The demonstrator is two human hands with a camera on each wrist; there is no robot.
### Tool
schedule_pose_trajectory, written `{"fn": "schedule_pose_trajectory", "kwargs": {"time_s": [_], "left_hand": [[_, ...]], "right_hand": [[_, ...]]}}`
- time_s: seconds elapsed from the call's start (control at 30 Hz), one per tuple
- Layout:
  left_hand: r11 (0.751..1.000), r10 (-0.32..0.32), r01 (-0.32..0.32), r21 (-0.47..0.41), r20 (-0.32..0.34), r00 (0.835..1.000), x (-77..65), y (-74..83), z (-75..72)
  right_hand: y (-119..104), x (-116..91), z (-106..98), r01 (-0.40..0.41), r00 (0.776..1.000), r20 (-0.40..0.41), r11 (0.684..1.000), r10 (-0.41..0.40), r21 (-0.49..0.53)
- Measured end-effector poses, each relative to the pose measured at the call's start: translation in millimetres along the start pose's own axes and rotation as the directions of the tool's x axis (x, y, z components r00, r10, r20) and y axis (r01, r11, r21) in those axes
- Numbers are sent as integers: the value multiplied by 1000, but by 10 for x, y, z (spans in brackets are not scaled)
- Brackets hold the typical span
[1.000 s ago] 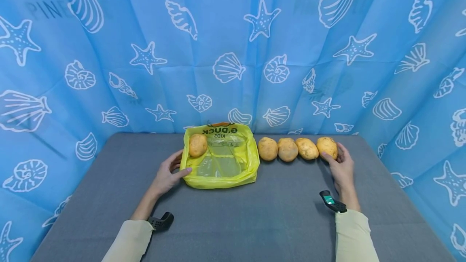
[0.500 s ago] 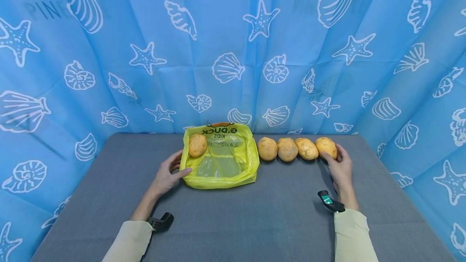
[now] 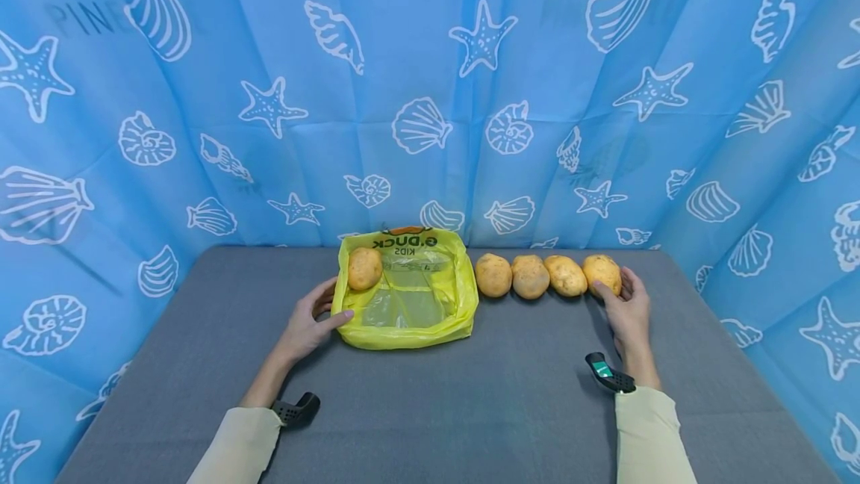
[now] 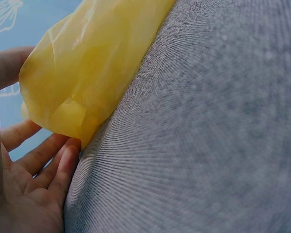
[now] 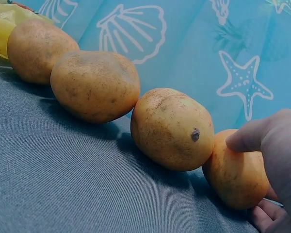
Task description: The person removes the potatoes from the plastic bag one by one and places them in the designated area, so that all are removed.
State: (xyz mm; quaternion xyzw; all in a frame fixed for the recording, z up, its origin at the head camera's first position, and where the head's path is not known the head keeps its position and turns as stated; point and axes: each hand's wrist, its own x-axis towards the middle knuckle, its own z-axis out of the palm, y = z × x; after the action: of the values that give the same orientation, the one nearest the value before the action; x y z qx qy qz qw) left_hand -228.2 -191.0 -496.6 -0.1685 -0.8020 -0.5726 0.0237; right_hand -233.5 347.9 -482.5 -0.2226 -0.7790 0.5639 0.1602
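The left hand (image 3: 309,326) holds the left side of a yellow plastic bag (image 3: 410,337) between thumb and fingers, the thumb lying over the near left corner; in the left wrist view the fingers reach under the bag's edge, close to the grey cloth. The bag lies open, its mouth facing up, toward the back of the grey cloth-covered table (image 3: 430,417); mirrored print on its far wall reads "G.DUCK KIDS", and its bottom looks translucent. One potato, the bagged potato (image 3: 365,269), sits inside at the far left corner.

The right hand (image 3: 629,314) grips the rightmost potato (image 3: 602,273), thumb on its near side and fingers around its right side; this potato ends a row running rightward from the bag. Next to it stands an oval potato with a dark spot (image 5: 172,128), touching it; then come a potato with a greyish top (image 5: 94,87) and the leftmost potato (image 3: 493,275), just beside the bag; whether that one touches the plastic, I cannot tell.

Each wrist bears a black device, the left device (image 3: 298,411) and the right device (image 3: 610,373), just beyond pale sleeves (image 3: 652,432); behind hangs a blue curtain (image 3: 416,58) printed with white shells and starfish.
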Motion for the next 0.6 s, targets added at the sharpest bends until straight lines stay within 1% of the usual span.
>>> {"fn": "schedule_pose_trajectory", "kwargs": {"time_s": [0.23, 0.47, 0.53, 0.6], "left_hand": [[1000, 0, 0, 13, -4, 1000, 4, -13, -3], [1000, -10, 10, 7, -2, 1000, 12, -19, 4], [1000, -17, 17, 6, -1, 1000, 10, 18, 11], [1000, -20, 20, 11, -1, 1000, -4, 111, 14]], "right_hand": [[-15, -1, 1, -9, 1000, 13, 1000, 9, 22], [-21, 5, -7, -19, 1000, 21, 1000, 18, 22], [-21, 2, -12, -22, 1000, 20, 1000, 21, 21], [-27, -7, -17, -26, 1000, 14, 999, 26, 21]]}}
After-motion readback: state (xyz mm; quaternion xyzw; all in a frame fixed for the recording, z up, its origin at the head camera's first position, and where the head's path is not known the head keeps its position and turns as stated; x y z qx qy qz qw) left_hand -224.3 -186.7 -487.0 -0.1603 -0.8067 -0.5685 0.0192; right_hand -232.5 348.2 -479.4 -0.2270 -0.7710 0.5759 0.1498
